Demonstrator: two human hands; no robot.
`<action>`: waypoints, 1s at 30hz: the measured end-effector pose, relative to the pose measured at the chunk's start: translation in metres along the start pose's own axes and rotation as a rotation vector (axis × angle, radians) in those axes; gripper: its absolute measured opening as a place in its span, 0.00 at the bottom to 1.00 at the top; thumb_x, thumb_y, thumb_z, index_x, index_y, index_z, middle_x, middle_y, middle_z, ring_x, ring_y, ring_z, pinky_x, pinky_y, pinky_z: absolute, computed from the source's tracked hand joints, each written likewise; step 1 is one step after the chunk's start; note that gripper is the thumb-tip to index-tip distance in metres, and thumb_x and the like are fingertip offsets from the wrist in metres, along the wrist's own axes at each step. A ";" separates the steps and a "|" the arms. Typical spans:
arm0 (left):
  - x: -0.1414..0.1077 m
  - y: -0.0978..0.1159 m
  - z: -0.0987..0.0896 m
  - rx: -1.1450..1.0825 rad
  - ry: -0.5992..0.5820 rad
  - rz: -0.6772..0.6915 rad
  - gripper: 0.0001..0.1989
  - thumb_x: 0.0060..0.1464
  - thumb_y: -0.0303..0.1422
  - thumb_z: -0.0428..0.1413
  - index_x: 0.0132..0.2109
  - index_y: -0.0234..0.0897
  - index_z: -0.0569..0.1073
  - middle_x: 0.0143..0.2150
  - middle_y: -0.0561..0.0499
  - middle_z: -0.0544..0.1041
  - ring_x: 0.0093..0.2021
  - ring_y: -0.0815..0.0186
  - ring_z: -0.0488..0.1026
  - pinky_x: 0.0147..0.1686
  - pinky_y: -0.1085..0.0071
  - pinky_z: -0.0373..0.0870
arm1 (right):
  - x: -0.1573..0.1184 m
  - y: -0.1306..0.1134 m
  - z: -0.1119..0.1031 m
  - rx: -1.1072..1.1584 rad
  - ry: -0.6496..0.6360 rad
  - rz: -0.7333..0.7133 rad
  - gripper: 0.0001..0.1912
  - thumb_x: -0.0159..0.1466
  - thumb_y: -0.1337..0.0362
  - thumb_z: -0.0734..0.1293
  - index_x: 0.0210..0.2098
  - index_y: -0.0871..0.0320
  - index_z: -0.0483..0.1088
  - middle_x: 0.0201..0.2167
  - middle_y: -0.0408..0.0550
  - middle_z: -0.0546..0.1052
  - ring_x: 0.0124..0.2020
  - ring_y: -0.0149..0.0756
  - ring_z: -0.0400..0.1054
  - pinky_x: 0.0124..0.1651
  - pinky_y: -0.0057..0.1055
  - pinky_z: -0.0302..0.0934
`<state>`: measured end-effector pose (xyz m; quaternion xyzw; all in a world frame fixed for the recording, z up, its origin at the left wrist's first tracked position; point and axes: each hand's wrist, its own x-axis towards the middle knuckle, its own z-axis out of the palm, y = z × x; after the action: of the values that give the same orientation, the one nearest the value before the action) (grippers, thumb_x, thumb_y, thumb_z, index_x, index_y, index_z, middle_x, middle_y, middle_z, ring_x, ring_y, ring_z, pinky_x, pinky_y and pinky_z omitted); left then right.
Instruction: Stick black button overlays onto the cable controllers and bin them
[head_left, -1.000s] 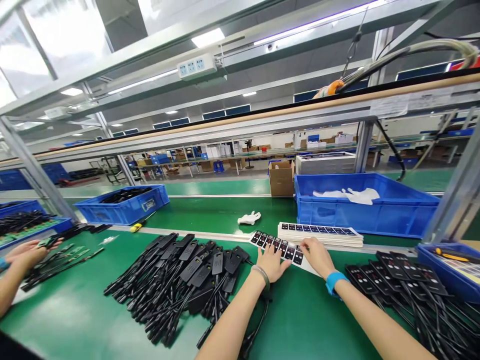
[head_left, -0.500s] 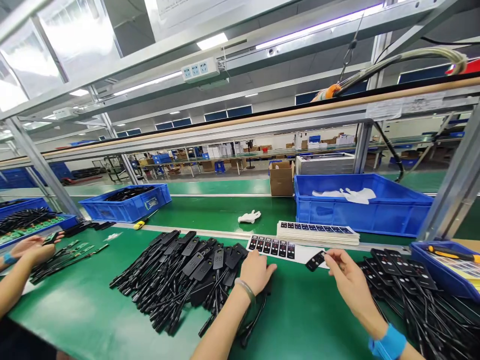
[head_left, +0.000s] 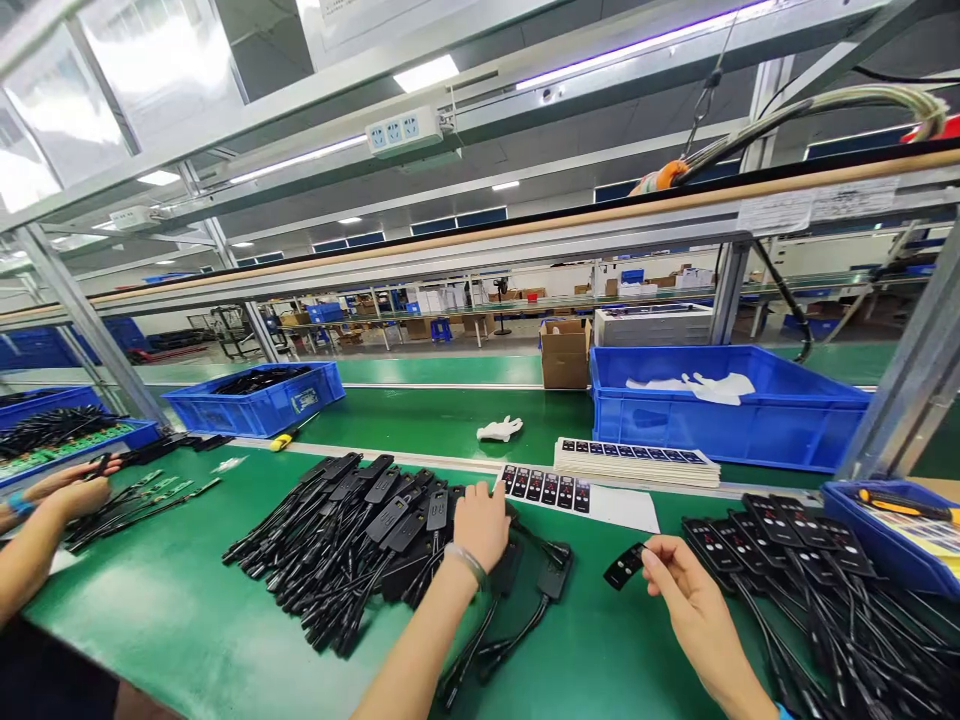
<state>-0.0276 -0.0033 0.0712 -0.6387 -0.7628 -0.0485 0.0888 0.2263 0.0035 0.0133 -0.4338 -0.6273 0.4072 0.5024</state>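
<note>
My right hand (head_left: 686,590) pinches a black label sticker (head_left: 624,567) with white and red marks by its right end, above the green tabletop. My left hand (head_left: 482,522) is at the right edge of a heap of black cabled controllers (head_left: 394,520), its fingers bent and close together; what is under the fingertips is hidden. Just right of it lies a single black controller (head_left: 555,572) with its cable trailing toward me. Behind both hands lies a white sticker sheet (head_left: 622,508), with a row of black stickers on its left part and bare backing on the right.
Stickered controllers (head_left: 780,545) are piled at the right, beside a blue bin (head_left: 892,530). A stack of sticker sheets (head_left: 637,466) stands before a large blue bin (head_left: 727,430). A white glove (head_left: 499,430) lies behind. At far left, a co-worker's hands (head_left: 82,490) handle a dark part.
My right hand has brought the sticker away from the sheet, toward me. My left hand has shifted left onto the heap, uncovering the single controller.
</note>
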 end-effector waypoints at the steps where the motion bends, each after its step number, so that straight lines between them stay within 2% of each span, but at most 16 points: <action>1: 0.006 -0.009 -0.001 0.017 -0.042 -0.023 0.23 0.51 0.30 0.57 0.54 0.32 0.65 0.44 0.38 0.70 0.46 0.50 0.67 0.42 0.58 0.65 | -0.001 -0.001 0.000 0.002 0.003 -0.002 0.15 0.62 0.48 0.60 0.37 0.52 0.64 0.30 0.44 0.66 0.29 0.35 0.63 0.31 0.29 0.65; 4: 0.013 -0.031 -0.003 0.046 -0.129 -0.068 0.19 0.49 0.27 0.58 0.49 0.32 0.68 0.39 0.43 0.72 0.41 0.56 0.70 0.39 0.62 0.67 | -0.002 -0.003 -0.001 0.005 0.014 -0.006 0.16 0.61 0.47 0.61 0.36 0.53 0.64 0.29 0.44 0.67 0.28 0.35 0.64 0.31 0.29 0.66; 6: 0.011 -0.041 -0.004 0.065 -0.107 -0.104 0.17 0.52 0.26 0.54 0.50 0.33 0.67 0.41 0.44 0.72 0.43 0.58 0.70 0.41 0.62 0.66 | -0.002 -0.004 -0.001 0.000 0.017 0.003 0.16 0.61 0.46 0.61 0.36 0.53 0.64 0.29 0.44 0.68 0.28 0.35 0.64 0.31 0.29 0.66; 8: 0.007 -0.045 -0.006 0.085 -0.056 -0.154 0.17 0.52 0.26 0.54 0.50 0.32 0.67 0.45 0.40 0.70 0.47 0.54 0.67 0.44 0.60 0.64 | -0.002 -0.002 0.000 -0.002 0.015 0.005 0.17 0.61 0.46 0.61 0.37 0.53 0.65 0.28 0.43 0.69 0.28 0.35 0.65 0.32 0.29 0.66; 11: 0.004 -0.038 -0.005 0.070 0.007 -0.190 0.15 0.51 0.29 0.56 0.47 0.32 0.68 0.48 0.37 0.68 0.50 0.51 0.64 0.47 0.59 0.62 | -0.002 0.001 0.001 0.003 -0.006 0.004 0.17 0.60 0.46 0.61 0.36 0.53 0.65 0.28 0.43 0.69 0.28 0.35 0.65 0.32 0.29 0.67; 14: 0.009 -0.020 0.004 -0.023 0.028 -0.176 0.14 0.58 0.36 0.50 0.48 0.32 0.67 0.45 0.38 0.70 0.49 0.52 0.66 0.47 0.60 0.62 | -0.002 0.006 0.002 0.003 -0.026 0.005 0.17 0.60 0.46 0.61 0.36 0.53 0.66 0.27 0.43 0.69 0.27 0.35 0.65 0.31 0.28 0.67; 17: 0.021 0.000 0.019 -0.161 -0.018 -0.198 0.22 0.57 0.43 0.49 0.50 0.27 0.66 0.41 0.34 0.73 0.45 0.49 0.71 0.43 0.59 0.65 | -0.002 0.011 0.000 -0.004 -0.039 -0.011 0.17 0.60 0.46 0.62 0.36 0.53 0.66 0.28 0.43 0.69 0.28 0.35 0.66 0.32 0.28 0.67; 20: 0.032 0.011 0.028 -0.328 -0.061 -0.246 0.28 0.52 0.39 0.55 0.53 0.20 0.63 0.42 0.28 0.73 0.46 0.42 0.70 0.46 0.54 0.63 | -0.002 0.013 -0.002 -0.005 -0.041 -0.010 0.17 0.60 0.46 0.62 0.37 0.53 0.66 0.28 0.43 0.69 0.28 0.36 0.66 0.32 0.28 0.67; 23: 0.036 0.011 0.021 -0.557 -0.077 -0.300 0.28 0.48 0.32 0.56 0.54 0.21 0.61 0.46 0.27 0.70 0.52 0.41 0.66 0.50 0.51 0.59 | -0.002 0.013 -0.002 0.031 -0.028 0.003 0.17 0.59 0.46 0.63 0.36 0.53 0.66 0.28 0.43 0.70 0.28 0.36 0.66 0.32 0.28 0.67; 25: 0.032 0.009 0.009 -0.774 -0.100 -0.314 0.26 0.49 0.33 0.54 0.54 0.26 0.61 0.47 0.31 0.70 0.51 0.46 0.68 0.49 0.55 0.62 | -0.003 0.010 -0.002 0.096 -0.015 0.030 0.17 0.59 0.46 0.63 0.37 0.53 0.65 0.28 0.43 0.70 0.28 0.35 0.66 0.32 0.28 0.67; 28: 0.016 0.011 -0.009 -1.181 -0.209 -0.281 0.18 0.57 0.38 0.44 0.49 0.33 0.66 0.44 0.41 0.70 0.39 0.62 0.72 0.40 0.68 0.68 | -0.005 0.003 -0.001 0.246 0.022 0.093 0.19 0.59 0.45 0.64 0.39 0.52 0.64 0.26 0.41 0.69 0.26 0.34 0.65 0.30 0.29 0.67; 30: 0.002 0.020 -0.015 -1.439 -0.319 -0.258 0.19 0.59 0.40 0.39 0.43 0.33 0.69 0.39 0.45 0.69 0.31 0.71 0.69 0.34 0.75 0.67 | -0.004 -0.001 -0.002 0.326 0.052 0.125 0.19 0.58 0.45 0.65 0.39 0.52 0.64 0.26 0.40 0.67 0.26 0.34 0.65 0.28 0.28 0.67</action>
<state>-0.0072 -0.0007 0.0851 -0.4436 -0.6150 -0.4525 -0.4693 0.2286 -0.0007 0.0136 -0.3953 -0.5114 0.5228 0.5558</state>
